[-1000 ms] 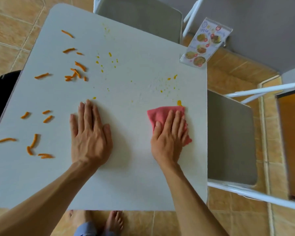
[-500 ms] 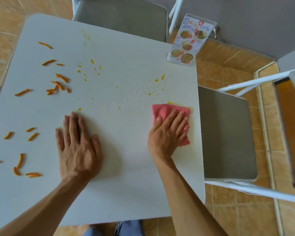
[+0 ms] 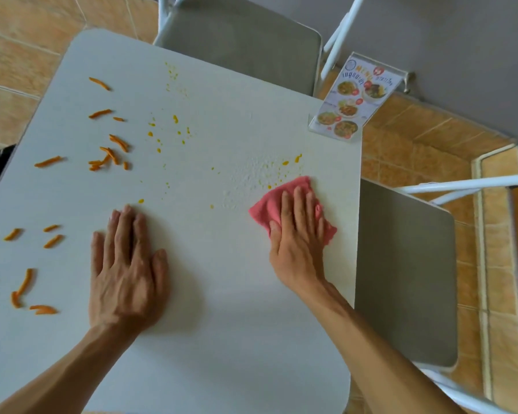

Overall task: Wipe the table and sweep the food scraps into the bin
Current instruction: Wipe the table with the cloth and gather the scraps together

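Pressing flat, both hands open: right hand (image 3: 299, 234) on pink cloth (image 3: 269, 204); card (image 3: 352, 100) reads "MENU".

A crumpled pink cloth (image 3: 281, 201) lies flat on the white desk (image 3: 222, 324) near its right edge; orange food scraps (image 3: 114, 150) scatter across the left.

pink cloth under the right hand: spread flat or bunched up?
Bunched. The pink cloth shows folds and uneven edges around the right hand, which presses flat on it against the table.
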The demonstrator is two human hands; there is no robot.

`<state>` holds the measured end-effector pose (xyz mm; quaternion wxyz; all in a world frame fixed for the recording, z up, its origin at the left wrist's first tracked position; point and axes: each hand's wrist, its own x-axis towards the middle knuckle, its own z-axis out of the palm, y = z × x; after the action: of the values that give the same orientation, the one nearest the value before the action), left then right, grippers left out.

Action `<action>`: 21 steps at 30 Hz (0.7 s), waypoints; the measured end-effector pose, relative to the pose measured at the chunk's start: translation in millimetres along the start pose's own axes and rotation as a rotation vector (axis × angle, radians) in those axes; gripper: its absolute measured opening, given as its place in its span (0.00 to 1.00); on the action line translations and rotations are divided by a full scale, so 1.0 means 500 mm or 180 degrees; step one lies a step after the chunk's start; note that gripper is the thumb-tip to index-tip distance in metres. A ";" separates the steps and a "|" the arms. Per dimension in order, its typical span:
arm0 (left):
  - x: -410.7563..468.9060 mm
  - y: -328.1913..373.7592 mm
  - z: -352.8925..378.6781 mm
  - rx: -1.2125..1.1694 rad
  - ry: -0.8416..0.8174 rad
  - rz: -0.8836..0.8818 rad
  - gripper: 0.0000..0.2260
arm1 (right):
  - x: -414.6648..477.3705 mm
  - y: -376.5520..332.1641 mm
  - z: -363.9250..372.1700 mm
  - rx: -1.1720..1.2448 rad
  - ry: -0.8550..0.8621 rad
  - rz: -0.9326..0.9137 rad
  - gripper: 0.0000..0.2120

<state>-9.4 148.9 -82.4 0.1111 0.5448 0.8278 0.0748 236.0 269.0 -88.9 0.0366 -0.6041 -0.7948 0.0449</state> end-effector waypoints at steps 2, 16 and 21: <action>-0.001 0.001 0.000 -0.0001 0.0006 -0.0005 0.31 | 0.012 0.068 -0.020 -0.0063 -0.0172 -0.0676 0.27; 0.001 0.008 -0.004 0.0031 0.0015 -0.0005 0.31 | 0.102 0.124 -0.032 -0.0372 -0.0101 0.1075 0.32; 0.014 0.029 -0.006 -0.0365 0.0227 -0.0309 0.31 | 0.148 0.039 -0.036 0.0212 -0.0446 0.0110 0.33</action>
<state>-0.1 160.8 -76.5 0.1160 0.4938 0.8510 0.1360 236.9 345.8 -72.8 0.0001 -0.6116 -0.7829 0.1141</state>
